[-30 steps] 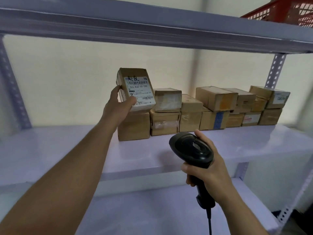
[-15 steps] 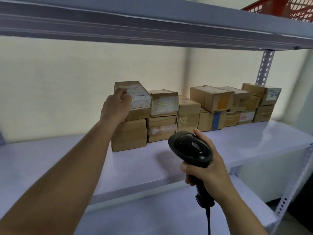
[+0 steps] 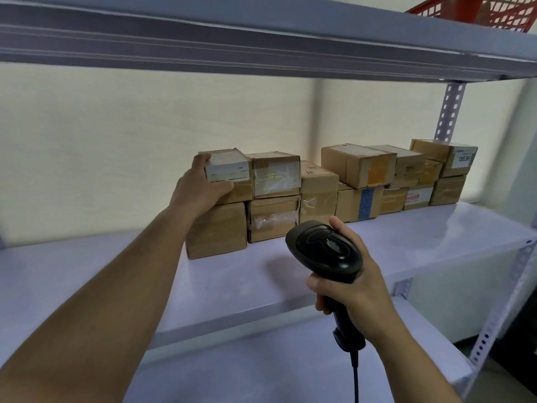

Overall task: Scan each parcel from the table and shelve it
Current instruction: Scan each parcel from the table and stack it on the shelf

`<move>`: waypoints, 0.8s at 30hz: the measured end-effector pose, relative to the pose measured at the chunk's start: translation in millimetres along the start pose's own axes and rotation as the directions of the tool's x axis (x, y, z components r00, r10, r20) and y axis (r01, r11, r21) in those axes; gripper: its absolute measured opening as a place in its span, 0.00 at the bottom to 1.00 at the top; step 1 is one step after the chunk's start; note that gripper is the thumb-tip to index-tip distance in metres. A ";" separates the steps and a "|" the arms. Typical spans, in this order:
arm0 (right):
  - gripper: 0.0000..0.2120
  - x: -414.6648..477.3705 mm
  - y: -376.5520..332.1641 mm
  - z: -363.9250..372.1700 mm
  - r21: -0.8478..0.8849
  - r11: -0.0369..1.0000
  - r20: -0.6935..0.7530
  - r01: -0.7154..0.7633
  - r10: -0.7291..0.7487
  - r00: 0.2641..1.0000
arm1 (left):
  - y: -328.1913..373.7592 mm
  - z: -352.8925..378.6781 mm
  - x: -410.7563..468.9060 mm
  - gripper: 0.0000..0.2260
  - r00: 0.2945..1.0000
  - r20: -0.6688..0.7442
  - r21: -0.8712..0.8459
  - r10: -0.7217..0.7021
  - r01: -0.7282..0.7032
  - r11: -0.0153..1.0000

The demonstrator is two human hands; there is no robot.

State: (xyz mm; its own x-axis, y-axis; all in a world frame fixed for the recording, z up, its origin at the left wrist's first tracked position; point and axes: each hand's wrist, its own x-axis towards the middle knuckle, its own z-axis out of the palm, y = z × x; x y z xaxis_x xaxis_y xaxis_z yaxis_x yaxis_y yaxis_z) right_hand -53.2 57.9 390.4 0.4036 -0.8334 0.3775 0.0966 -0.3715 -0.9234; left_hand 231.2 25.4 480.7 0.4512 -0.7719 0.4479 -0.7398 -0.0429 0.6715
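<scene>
Left hand point(image 3: 200, 187) grasps the stacked parcel point(image 3: 229, 174); right hand point(image 3: 353, 283) grips the scanner point(image 3: 325, 251).

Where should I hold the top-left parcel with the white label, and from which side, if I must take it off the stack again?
Probably by its free left end and front face, coming from the front-left, as the left hand does now. The labelled parcel lies flat on a plain brown box, and the taped parcel seems pressed against its right side, so no room for fingers there.

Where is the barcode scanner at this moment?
In the head view the barcode scanner sits lower right of centre, held in the right hand, in front of the shelf edge and below the row of parcels.
</scene>
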 end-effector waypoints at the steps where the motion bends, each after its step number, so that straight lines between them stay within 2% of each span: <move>1: 0.43 -1.3 -1.1 -1.9 0.002 1.000 0.001 0.000 0.000 1.000 | 0.7 0.9 -1.9 0.34 1.000 -0.005 -0.002 -0.001 0.001 1.000; 6: 0.42 -12.1 -5.6 -18.6 0.006 1.000 -0.004 0.012 -0.012 1.000 | 8.4 5.9 -18.2 0.38 0.989 -0.146 -0.013 0.002 -0.004 1.000; 12: 0.43 -36.2 -13.0 -53.7 -0.013 0.999 -0.015 0.031 -0.032 0.999 | 37.7 20.3 -63.2 0.27 0.926 -0.368 -0.025 0.086 -0.102 0.994; 14: 0.43 -48.0 -14.2 -68.7 0.006 1.000 -0.018 0.028 -0.028 0.999 | 55.2 35.3 -88.8 0.23 0.911 -0.395 -0.027 0.119 -0.141 0.990; 18: 0.41 -75.3 -15.7 -98.1 0.018 1.000 -0.068 0.012 -0.011 0.998 | 82.7 89.2 -151.4 0.21 0.939 -0.241 -0.069 0.244 -0.267 0.961; 21: 0.41 -103.4 -13.9 -124.7 0.000 1.000 -0.119 -0.010 0.010 0.993 | 102.1 137.5 -196.0 0.22 0.975 -0.093 -0.137 0.200 -0.212 0.968; 24: 0.43 -135.9 -10.8 -157.1 -0.032 0.998 -0.172 -0.052 0.045 0.984 | 126.3 181.2 -236.9 0.23 0.982 0.054 -0.174 0.181 -0.169 0.970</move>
State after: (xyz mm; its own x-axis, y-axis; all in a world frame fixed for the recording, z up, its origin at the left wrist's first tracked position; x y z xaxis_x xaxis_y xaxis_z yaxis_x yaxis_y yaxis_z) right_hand -252.0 110.9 360.0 0.2448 -0.9075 0.3415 0.0462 -0.3408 -0.9390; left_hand -59.6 87.9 352.4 0.2823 -0.7999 0.5296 -0.7071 0.1996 0.6784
